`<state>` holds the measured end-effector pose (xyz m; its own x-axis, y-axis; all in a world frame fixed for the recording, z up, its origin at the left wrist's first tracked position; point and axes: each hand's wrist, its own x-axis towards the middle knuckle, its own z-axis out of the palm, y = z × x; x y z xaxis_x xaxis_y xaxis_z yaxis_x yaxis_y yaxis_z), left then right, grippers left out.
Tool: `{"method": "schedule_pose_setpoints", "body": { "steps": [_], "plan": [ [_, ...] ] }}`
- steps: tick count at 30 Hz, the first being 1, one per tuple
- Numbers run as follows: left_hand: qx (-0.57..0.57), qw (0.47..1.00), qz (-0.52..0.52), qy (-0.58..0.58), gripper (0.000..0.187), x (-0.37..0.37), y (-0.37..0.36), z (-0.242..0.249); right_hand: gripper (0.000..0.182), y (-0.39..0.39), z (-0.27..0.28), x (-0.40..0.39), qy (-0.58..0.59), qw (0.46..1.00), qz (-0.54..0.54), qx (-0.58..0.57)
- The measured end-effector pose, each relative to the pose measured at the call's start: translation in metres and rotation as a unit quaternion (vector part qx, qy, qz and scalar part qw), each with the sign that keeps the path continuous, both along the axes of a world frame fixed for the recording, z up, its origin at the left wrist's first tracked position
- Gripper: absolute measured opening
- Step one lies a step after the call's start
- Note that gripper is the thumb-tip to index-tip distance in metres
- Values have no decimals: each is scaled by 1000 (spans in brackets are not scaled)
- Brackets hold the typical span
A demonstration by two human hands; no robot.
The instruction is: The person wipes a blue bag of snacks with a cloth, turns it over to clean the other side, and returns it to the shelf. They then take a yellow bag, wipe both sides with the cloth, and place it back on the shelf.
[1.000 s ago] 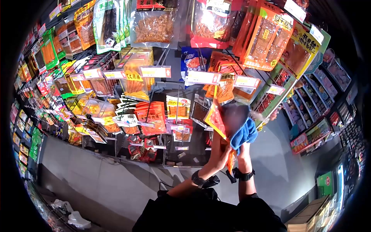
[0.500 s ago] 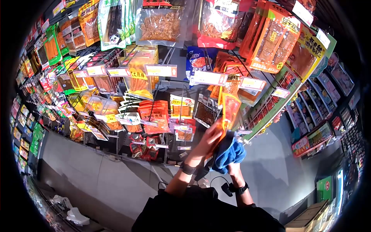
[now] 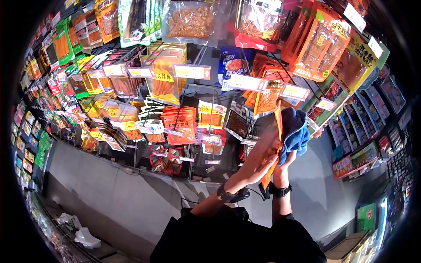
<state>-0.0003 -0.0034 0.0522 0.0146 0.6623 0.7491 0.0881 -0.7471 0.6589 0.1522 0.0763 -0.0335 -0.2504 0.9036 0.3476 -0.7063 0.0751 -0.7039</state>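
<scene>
An orange packet [image 3: 273, 162], seen nearly edge-on, is held by my left hand [image 3: 258, 158], whose fingers are closed on it. Against the packet's right side is a blue cloth [image 3: 295, 131], bunched up in my right hand [image 3: 283, 165]. The cloth hides most of the right fingers. Both hands are raised in front of the lower right part of the snack rack, below the hanging orange packets [image 3: 267, 94].
Bagged snacks such as a red packet [image 3: 179, 125] hang on hooks, with price tags [image 3: 191, 71] jutting out. A shelf end [image 3: 324, 105] slants down at right. A green box [image 3: 367, 215] stands lower right; white bags [image 3: 87, 238] lie lower left.
Both hands have moved right and slightly up with the packet and cloth. The packet has turned from showing its face to nearly edge-on. The rack has shifted slightly right in view.
</scene>
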Motion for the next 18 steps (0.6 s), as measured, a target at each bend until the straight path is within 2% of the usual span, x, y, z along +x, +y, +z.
{"method": "schedule_pose_setpoints", "body": {
  "steps": [1,3,5,7,9,11,13,14,15,17,18],
  "plan": [
    [-32,996,-52,-69,52,3,5,-12,44,-2,4,-2,-3,1000,0,-5],
    [-93,962,-159,-202,57,12,9,-34,44,-17,17,-12,-135,987,-79,48],
    [-103,950,-111,-273,52,5,2,-26,43,-35,27,-24,-259,950,-135,111],
    [-115,906,-181,-366,48,-8,2,-35,42,-57,30,-29,-351,907,-157,170],
    [-113,911,-204,-340,44,-29,4,-19,41,-80,32,-30,-403,874,-153,222],
    [-166,911,-202,-319,42,-39,10,-47,41,-97,33,-28,-440,843,-151,270],
    [-190,867,-297,-353,42,-37,11,-56,40,-104,34,-25,-463,816,-157,308],
    [-168,887,-285,-322,52,-32,12,-53,40,-103,35,-24,-471,803,-172,322],
    [-172,853,-345,-351,52,-28,14,-44,39,-99,35,-22,-478,789,-189,336],
    [-218,818,-388,-363,54,-22,4,-25,38,-86,30,-17,-498,751,-237,364],
    [-227,777,-421,-411,54,-10,10,-41,38,-77,23,-12,-513,719,-273,382]
  ]
}}
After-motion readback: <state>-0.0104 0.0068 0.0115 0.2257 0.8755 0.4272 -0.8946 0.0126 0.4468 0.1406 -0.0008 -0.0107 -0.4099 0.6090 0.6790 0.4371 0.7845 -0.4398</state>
